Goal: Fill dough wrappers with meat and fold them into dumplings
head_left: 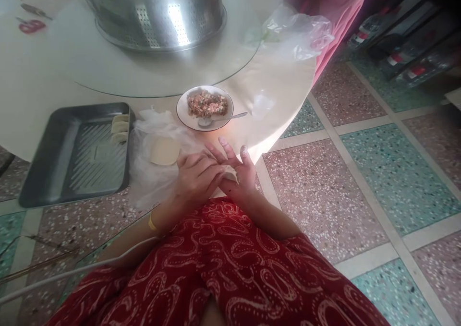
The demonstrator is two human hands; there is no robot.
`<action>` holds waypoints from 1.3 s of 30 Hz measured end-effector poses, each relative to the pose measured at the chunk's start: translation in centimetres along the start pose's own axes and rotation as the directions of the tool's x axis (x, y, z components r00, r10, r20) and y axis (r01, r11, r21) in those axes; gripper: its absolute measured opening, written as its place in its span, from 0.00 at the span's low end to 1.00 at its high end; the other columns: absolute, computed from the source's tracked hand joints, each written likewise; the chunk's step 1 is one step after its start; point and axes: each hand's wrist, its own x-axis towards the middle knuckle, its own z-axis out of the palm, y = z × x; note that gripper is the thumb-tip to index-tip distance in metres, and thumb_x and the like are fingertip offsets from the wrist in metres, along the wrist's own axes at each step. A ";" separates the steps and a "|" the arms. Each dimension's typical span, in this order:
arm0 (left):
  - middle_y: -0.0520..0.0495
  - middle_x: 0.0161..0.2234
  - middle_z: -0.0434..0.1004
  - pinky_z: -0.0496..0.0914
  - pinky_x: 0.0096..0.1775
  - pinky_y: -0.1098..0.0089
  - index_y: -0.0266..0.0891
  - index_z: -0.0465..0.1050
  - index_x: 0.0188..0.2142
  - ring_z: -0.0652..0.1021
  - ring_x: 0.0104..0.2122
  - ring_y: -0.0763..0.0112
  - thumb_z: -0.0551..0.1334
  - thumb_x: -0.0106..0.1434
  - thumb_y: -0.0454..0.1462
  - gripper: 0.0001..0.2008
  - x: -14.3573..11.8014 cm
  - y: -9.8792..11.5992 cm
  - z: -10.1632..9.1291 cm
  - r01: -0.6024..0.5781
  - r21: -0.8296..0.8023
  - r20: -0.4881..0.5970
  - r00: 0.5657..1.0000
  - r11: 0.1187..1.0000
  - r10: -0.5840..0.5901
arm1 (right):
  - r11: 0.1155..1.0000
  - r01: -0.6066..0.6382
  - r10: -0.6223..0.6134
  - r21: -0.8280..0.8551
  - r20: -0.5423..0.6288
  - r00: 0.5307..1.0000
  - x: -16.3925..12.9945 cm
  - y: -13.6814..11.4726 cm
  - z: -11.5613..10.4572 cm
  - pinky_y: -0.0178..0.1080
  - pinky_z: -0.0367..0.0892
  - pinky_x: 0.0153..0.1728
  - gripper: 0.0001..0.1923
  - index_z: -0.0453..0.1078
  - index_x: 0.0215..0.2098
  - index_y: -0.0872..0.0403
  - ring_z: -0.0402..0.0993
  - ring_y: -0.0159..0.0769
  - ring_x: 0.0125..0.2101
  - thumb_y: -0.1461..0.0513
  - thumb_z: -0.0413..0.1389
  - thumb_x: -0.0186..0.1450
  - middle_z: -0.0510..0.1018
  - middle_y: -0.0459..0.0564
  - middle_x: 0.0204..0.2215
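Note:
My hands meet at the table's near edge around a pale dumpling [231,173], which is mostly covered by my fingers. My left hand [197,173], with a yellow band at the wrist, reaches across with its fingers closed on the dumpling. My right hand [242,176] cradles it from the other side, some of its fingers stretched outward with whitish tips. Left of them, a round dough wrapper [164,151] lies on a crumpled plastic bag [144,179]. Beyond the hands is a white dish [183,111] of minced filling [207,103], with a metal spoon [206,122] in it.
A dark baking tray [57,158] at left holds several dumplings [120,128] along its right side. A large perforated metal pot [154,16] stands on the glass turntable [118,71]. Clear plastic bags [298,33], red-handled scissors [31,26] and a pink-covered chair [338,9] are farther off.

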 end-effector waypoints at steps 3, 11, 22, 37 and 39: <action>0.50 0.33 0.80 0.62 0.40 0.60 0.42 0.75 0.38 0.73 0.35 0.63 0.63 0.64 0.38 0.04 0.2 0.2 -0.2 -0.051 0.079 -0.060 0.997 0.996 0.056 | 0.994 0.000 0.006 0.111 -0.054 0.999 -0.1 0.0 0.0 0.54 0.72 0.48 0.32 0.68 0.53 0.46 0.77 0.42 0.48 0.43 0.32 0.67 0.77 0.51 0.54; 0.51 0.28 0.79 0.62 0.38 0.62 0.40 0.72 0.31 0.74 0.31 0.67 0.62 0.64 0.34 0.04 0.3 0.5 0.2 -0.027 0.119 -0.053 0.998 0.993 0.034 | 0.973 0.084 -0.062 0.213 -0.107 0.992 -1.1 0.2 1.0 0.56 0.63 0.59 0.26 0.69 0.51 0.42 0.71 0.39 0.55 0.47 0.34 0.69 0.78 0.47 0.52; 0.50 0.29 0.79 0.61 0.38 0.63 0.40 0.73 0.34 0.73 0.31 0.66 0.62 0.65 0.38 0.04 -0.2 0.3 0.1 0.051 0.134 -0.086 0.996 0.990 -0.039 | 0.951 0.192 -0.164 0.241 -0.131 0.978 -0.6 0.6 0.7 0.55 0.55 0.63 0.27 0.66 0.55 0.40 0.70 0.38 0.56 0.43 0.36 0.68 0.76 0.45 0.54; 0.49 0.27 0.76 0.65 0.36 0.66 0.39 0.70 0.29 0.73 0.29 0.68 0.61 0.65 0.37 0.08 -0.9 -0.3 0.4 0.137 -0.044 -0.056 0.989 0.990 -0.140 | 0.945 0.207 -0.180 0.253 -0.124 0.976 -0.2 0.5 0.4 0.57 0.58 0.61 0.26 0.68 0.53 0.40 0.71 0.39 0.56 0.41 0.42 0.64 0.77 0.45 0.52; 0.49 0.26 0.75 0.65 0.35 0.65 0.39 0.71 0.29 0.73 0.28 0.68 0.61 0.65 0.38 0.08 -0.9 -0.2 0.4 0.153 -0.038 -0.052 0.987 0.988 -0.155 | 0.944 0.206 -0.177 0.259 -0.132 0.975 -0.2 0.5 0.5 0.56 0.59 0.60 0.26 0.69 0.53 0.40 0.71 0.39 0.55 0.41 0.43 0.64 0.77 0.45 0.52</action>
